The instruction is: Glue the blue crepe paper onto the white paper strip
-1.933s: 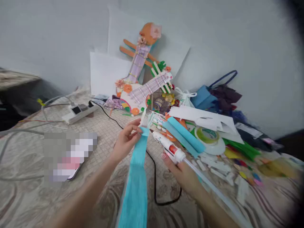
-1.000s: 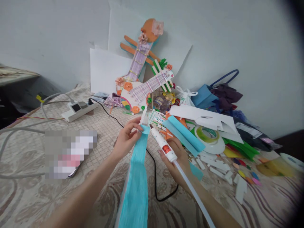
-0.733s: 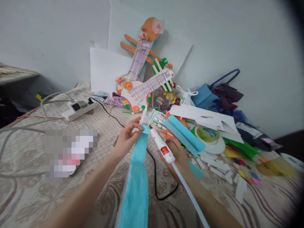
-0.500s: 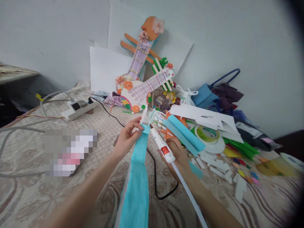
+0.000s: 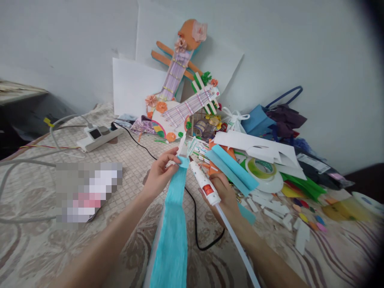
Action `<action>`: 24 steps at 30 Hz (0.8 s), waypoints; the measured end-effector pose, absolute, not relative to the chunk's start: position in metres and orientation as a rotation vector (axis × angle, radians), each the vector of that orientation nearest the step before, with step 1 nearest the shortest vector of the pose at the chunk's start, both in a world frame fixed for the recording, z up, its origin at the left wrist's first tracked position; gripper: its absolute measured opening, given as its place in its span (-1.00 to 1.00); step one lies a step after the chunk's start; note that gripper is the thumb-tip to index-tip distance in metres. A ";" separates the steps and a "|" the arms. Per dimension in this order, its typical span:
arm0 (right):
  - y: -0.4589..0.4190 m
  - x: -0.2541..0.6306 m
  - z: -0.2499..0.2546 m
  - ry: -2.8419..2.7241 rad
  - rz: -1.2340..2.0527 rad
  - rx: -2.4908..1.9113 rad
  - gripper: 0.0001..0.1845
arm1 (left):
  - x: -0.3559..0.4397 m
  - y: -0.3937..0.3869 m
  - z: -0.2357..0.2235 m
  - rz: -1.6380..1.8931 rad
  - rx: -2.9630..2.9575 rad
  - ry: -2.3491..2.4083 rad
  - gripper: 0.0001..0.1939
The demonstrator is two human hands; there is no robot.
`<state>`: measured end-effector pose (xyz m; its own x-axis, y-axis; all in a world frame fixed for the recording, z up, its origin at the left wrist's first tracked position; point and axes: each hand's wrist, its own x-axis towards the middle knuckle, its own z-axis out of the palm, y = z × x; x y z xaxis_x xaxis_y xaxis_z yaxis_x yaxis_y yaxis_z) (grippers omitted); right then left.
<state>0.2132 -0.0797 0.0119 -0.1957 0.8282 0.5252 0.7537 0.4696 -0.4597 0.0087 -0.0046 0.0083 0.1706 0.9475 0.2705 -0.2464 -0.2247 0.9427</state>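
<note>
A long piece covered in light blue crepe paper [image 5: 171,236] runs from the bottom of the view to the middle, with a narrow white end [image 5: 182,149] at the top. My left hand [image 5: 163,170] pinches it near that end, thumb and fingers on the edges of the blue paper. In my right hand [image 5: 222,194] is a white glue gun [image 5: 201,176] with a red patch, its dark tip close to the paper's right edge; whether it touches I cannot tell. A clear glue stick [image 5: 238,244] trails from the gun's rear.
Two paper-decorated toy instruments [image 5: 180,112] lean at the back. A power strip [image 5: 97,138] and a blurred-out phone [image 5: 93,196] lie left. On the right are blue crepe paper [image 5: 232,170], tape [image 5: 261,169], white card [image 5: 258,148] and foam scraps [image 5: 276,208]. A black cord [image 5: 195,224] loops below the gun.
Almost nothing differs. The whole view has shifted very slightly, while both hands keep their places on the blue piece and the glue gun.
</note>
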 end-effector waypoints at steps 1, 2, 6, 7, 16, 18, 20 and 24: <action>-0.079 0.214 0.010 -1.980 0.134 -1.318 -0.93 | 0.009 -0.005 0.008 1.330 1.301 0.763 -0.89; -0.079 0.214 0.009 -1.983 0.140 -1.324 -0.93 | 0.009 -0.005 0.008 1.328 1.298 0.763 -0.89; -0.080 0.216 0.007 -1.988 0.161 -1.336 -0.92 | 0.009 -0.005 0.008 1.327 1.296 0.765 -0.90; -0.080 0.216 0.007 -1.983 0.160 -1.336 -0.92 | 0.009 -0.005 0.008 1.329 1.294 0.765 -0.90; -0.077 0.215 0.010 -2.004 0.069 -1.240 -0.96 | 0.010 -0.005 0.008 1.333 1.293 0.767 -0.89; -0.077 0.214 0.011 -2.014 0.055 -1.232 -0.93 | 0.009 -0.004 0.008 1.336 1.292 0.761 -0.89; -0.078 0.214 0.012 -2.016 0.049 -1.250 -0.87 | 0.009 -0.004 0.008 1.336 1.294 0.769 -0.89; -0.079 0.213 0.011 -1.998 0.071 -1.283 -0.88 | 0.009 -0.005 0.008 1.338 1.301 0.783 -0.89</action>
<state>0.2133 -0.0792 0.0106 -0.2185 0.8026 0.5551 0.7610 0.4962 -0.4179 0.0092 -0.0048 0.0076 0.1561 0.9520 0.2634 -0.2370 -0.2228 0.9456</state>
